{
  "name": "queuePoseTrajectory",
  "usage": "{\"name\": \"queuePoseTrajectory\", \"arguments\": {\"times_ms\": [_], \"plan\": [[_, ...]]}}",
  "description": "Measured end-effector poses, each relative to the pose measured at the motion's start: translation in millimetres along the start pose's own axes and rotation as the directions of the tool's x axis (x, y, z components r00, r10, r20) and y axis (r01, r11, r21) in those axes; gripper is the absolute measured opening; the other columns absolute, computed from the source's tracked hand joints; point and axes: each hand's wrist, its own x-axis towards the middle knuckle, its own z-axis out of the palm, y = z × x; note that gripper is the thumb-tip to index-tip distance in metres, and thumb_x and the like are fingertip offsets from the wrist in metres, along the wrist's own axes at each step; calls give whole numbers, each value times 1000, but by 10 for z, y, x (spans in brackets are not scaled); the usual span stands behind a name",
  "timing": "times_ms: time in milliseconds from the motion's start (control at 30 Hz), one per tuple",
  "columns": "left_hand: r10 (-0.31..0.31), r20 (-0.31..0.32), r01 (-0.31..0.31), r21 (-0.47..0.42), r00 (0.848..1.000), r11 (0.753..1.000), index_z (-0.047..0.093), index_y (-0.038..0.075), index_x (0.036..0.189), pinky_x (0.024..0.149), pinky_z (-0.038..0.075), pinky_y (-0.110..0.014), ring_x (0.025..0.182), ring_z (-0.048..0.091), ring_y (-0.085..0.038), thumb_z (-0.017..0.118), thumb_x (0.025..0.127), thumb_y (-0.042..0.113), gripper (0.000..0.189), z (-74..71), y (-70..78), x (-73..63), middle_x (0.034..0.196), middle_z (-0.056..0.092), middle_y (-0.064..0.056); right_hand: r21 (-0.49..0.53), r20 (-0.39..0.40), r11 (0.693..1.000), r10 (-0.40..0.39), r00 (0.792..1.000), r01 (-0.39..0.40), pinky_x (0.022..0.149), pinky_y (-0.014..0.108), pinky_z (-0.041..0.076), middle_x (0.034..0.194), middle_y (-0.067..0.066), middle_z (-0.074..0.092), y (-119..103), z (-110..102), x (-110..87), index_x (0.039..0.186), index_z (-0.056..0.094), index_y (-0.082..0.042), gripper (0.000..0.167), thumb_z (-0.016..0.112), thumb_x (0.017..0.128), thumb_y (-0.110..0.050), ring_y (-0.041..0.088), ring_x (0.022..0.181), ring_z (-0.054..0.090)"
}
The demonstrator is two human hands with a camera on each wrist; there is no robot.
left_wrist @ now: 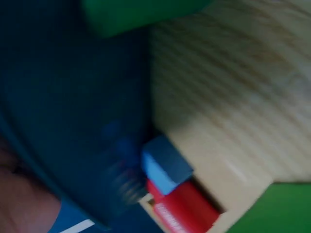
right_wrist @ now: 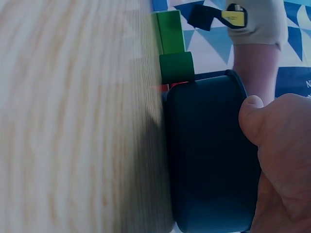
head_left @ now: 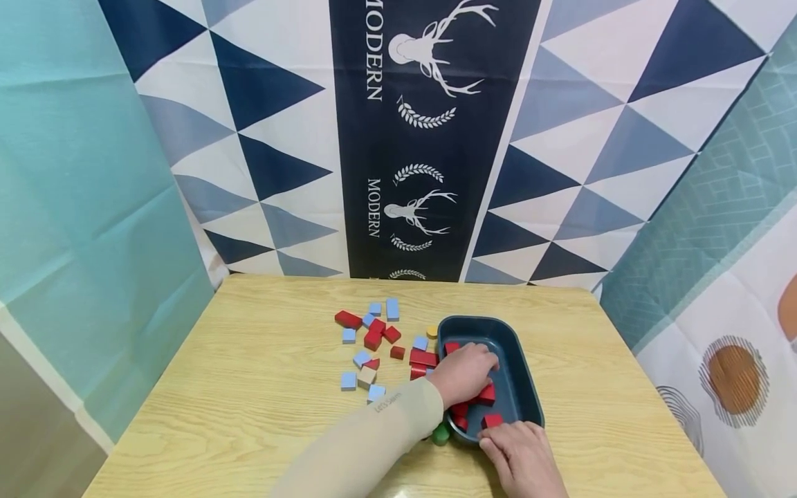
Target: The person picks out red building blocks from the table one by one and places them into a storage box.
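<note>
Nearest us, a pale sleeve (head_left: 355, 449) with small lettering crosses the foreground to the left hand (head_left: 463, 372). The tray (head_left: 526, 387), dark blue and round-cornered, stands on the right part of the table (head_left: 249, 415); we see red blocks (head_left: 486, 394) inside it, mostly toward its left wall and near end. The left hand reaches over that wall, fingers bent down into the tray; with their tips hidden, we cannot tell whether they pinch anything. The right hand (head_left: 523, 456) grips the near rim, its thumb tip on the edge. Beside the tray's near left corner we note a green cylinder (right_wrist: 177, 67), with a green block (right_wrist: 171, 31) beyond. Scattered to the tray's left are red pieces (head_left: 372, 340) and light-blue blocks (head_left: 348, 381), a tan block (head_left: 367, 377) among them; a yellow piece (head_left: 432, 332) lies just beside the tray's far left corner. Much of the left wrist view is blurred. Behind the table we observe a cloth (head_left: 280, 159) of blue and white triangles, its dark central panel (head_left: 436, 152) printed with white stag heads and MODERN; a teal cloth (head_left: 93, 207) hangs at left.
</note>
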Motion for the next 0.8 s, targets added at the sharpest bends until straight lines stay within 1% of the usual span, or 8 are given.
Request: {"name": "queuePoseTrajectory", "arguments": {"times_ms": [167, 267, 333, 400, 500, 633, 733, 800], "plan": [[12, -69, -9, 44, 998, 999, 74, 30, 127, 98, 54, -16, 113, 59, -4, 69, 105, 34, 23, 75, -57, -47, 125, 68, 11, 8, 29, 1000, 27, 999, -27, 89, 39, 49, 89, -30, 66, -20, -16, 8, 89, 74, -36, 20, 86, 88, -20, -5, 85, 58], [40, -109, -24, 146, 993, 989, 73, 29, 129, 101, 54, -18, 116, 60, -6, 63, 109, 31, 22, 137, -62, -67, 128, 69, 9, 12, 45, 999, 45, 998, -46, 90, 40, 49, 90, -30, 67, -28, -17, 9, 90, 74, -36, 19, 86, 88, -21, -5, 85, 58], [56, -113, -31, 212, 992, 977, 72, 29, 132, 104, 54, -19, 118, 60, -7, 58, 112, 29, 24, 176, -58, -79, 130, 68, 8, 9, 50, 999, 50, 997, -50, 90, 40, 49, 89, -30, 67, -23, -7, 4, 89, 74, -36, 19, 86, 88, -21, -5, 85, 58], [65, -106, -36, 258, 992, 965, 70, 28, 134, 106, 53, -20, 120, 60, -8, 54, 114, 28, 27, 212, -52, -85, 133, 68, 8, 9, 55, 998, 55, 997, -56, 90, 40, 49, 89, -31, 67, -18, 5, -4, 89, 74, -36, 19, 86, 88, -21, -5, 85, 59], [62, -96, -33, 273, 994, 961, 69, 29, 135, 106, 53, -20, 121, 60, -8, 54, 113, 29, 26, 239, -45, -86, 133, 67, 8, 12, 57, 998, 64, 996, -65, 89, 39, 49, 89, -33, 65, -7, 26, -18, 89, 74, -37, 20, 87, 87, -21, -7, 85, 58], [68, -107, -34, 291, 992, 956, 70, 29, 133, 104, 54, -20, 119, 60, -8, 57, 113, 29, 25, 246, -52, -80, 131, 68, 8, 8, 23, 999, 36, 999, -36, 88, 39, 49, 88, -34, 64, 19, 53, -26, 88, 74, -37, 22, 87, 86, -20, -7, 84, 58], [69, -118, -31, 294, 991, 955, 71, 29, 130, 104, 54, -19, 117, 61, -8, 61, 110, 38, 24, 241, -67, -63, 129, 69, 8, 0, -4, 1000, 4, 1000, -4, 87, 38, 48, 88, -34, 64, 36, 63, -19, 88, 73, -37, 23, 87, 86, -19, -7, 84, 58], [62, -122, -24, 290, 991, 957, 72, 30, 127, 104, 54, -19, 116, 61, -7, 64, 106, 47, 28, 240, -77, -50, 128, 69, 9, 1, -8, 1000, 1, 1000, -1, 86, 38, 48, 88, -34, 64, 35, 59, -7, 88, 73, -37, 23, 87, 85, -19, -7, 84, 58]]}}
